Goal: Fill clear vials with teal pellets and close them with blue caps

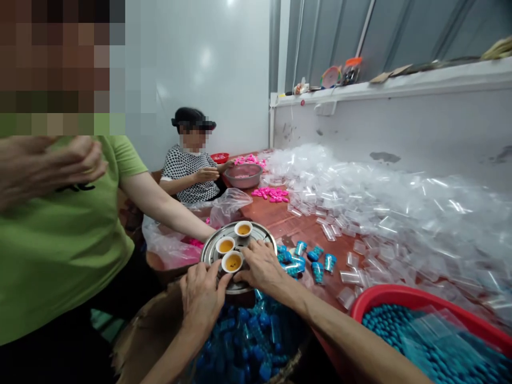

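A round metal tray (262, 233) carries three small white cups of amber tea (243, 229). It is held out by a person in a green shirt (60, 234). My left hand (203, 296) and my right hand (261, 265) both close around the nearest cup (232, 262), the left from the near side, the right from the right. Fingers of both hands touch its rim and wall.
A red basin (384, 295) of blue pieces sits at the lower right, and a sack of bagged blue pieces (248, 341) lies below my hands. Clear small bags (380, 202) heap across the wooden table. A seated person (192, 170) works at a metal bowl (243, 175) beside pink pieces (272, 193).
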`<state>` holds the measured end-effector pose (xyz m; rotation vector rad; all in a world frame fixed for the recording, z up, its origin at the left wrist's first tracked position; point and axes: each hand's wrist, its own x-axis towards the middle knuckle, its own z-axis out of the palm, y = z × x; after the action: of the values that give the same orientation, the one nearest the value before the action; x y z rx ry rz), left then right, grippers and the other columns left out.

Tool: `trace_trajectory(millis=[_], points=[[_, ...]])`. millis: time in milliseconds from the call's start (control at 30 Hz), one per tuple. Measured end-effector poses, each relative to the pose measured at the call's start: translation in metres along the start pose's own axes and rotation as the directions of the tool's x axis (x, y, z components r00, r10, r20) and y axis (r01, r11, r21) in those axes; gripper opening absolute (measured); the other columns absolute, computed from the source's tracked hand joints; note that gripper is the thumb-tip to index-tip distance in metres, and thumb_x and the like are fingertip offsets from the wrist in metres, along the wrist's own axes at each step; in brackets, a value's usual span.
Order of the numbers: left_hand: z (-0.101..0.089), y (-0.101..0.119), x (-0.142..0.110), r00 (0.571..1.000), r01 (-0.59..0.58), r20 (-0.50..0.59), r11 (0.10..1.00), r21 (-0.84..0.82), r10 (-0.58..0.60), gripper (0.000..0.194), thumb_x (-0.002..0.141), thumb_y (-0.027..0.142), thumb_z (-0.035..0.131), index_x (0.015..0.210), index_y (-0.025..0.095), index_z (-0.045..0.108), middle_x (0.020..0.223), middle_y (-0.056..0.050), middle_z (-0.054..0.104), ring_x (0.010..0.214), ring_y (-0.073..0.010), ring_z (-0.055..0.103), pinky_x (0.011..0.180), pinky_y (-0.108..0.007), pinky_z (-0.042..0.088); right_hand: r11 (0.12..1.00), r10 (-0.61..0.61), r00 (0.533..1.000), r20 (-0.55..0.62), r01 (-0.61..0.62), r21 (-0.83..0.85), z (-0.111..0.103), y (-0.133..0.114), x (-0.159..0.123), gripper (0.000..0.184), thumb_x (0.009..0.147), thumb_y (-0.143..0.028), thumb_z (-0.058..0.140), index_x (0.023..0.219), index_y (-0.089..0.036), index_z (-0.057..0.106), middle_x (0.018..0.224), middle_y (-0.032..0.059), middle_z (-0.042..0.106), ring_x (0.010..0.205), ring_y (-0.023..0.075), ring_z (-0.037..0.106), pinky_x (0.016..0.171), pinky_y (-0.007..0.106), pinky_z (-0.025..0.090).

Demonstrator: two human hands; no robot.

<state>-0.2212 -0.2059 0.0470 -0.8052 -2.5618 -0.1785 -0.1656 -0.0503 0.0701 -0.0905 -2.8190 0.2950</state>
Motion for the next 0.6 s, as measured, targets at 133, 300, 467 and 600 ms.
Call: trace_trajectory(millis=[133, 300, 467, 600], points=[[-0.0011, -0.0034, -0.0007, 0.999, -0.040, -0.007, 0.999, -0.020, 0.040, 0.033, 0.086, 0.037, 0.047, 0.108, 0.019, 0.064, 0.088, -0.010, 0.062, 0.086, -0.0262, 0.052, 0.072, -0.037, 0.038, 1.000, -0.007, 1.000, -0.006, 0.007, 0.005, 0.0057, -0.0001, 0.0022, 0.042, 0.072, -0.054, 0.065, 0.091, -0.017, 0.061, 0.095, 0.0081, 0.059, 0.090, 0.0238, 0.052, 0.075, 0.036, 0.036], [-0.0041, -0.0042, -0.0016, 0.998, -0.059, 0.011, 0.998, -0.035, 0.060, 0.034, 0.086, 0.037, 0.046, 0.109, 0.018, 0.063, 0.088, -0.011, 0.062, 0.086, -0.0263, 0.052, 0.071, -0.037, 0.038, 1.000, -0.015, 1.000, -0.004, 0.015, 0.025, 0.0087, -0.0006, 0.0014, 0.043, 0.074, -0.055, 0.061, 0.095, -0.017, 0.060, 0.094, 0.0078, 0.059, 0.091, 0.0236, 0.052, 0.074, 0.035, 0.035], [-0.0069, -0.0014, -0.0018, 0.998, -0.028, 0.052, 0.998, -0.060, 0.031, 0.035, 0.086, 0.038, 0.046, 0.111, 0.018, 0.062, 0.089, -0.010, 0.061, 0.089, -0.0271, 0.052, 0.073, -0.037, 0.038, 0.998, -0.035, 0.999, 0.005, 0.035, 0.060, 0.0070, -0.0008, 0.0003, 0.047, 0.081, -0.059, 0.049, 0.098, -0.017, 0.059, 0.094, 0.0079, 0.060, 0.092, 0.0239, 0.052, 0.073, 0.035, 0.035], [-0.0076, -0.0002, -0.0034, 0.999, -0.022, 0.046, 0.997, -0.071, 0.025, 0.034, 0.085, 0.036, 0.048, 0.112, 0.019, 0.061, 0.091, -0.010, 0.061, 0.089, -0.0264, 0.051, 0.073, -0.036, 0.037, 0.996, -0.031, 0.999, 0.029, 0.028, 0.090, 0.0038, -0.0007, -0.0004, 0.048, 0.081, -0.060, 0.048, 0.097, -0.017, 0.060, 0.091, 0.0073, 0.060, 0.092, 0.0242, 0.053, 0.072, 0.034, 0.035]])
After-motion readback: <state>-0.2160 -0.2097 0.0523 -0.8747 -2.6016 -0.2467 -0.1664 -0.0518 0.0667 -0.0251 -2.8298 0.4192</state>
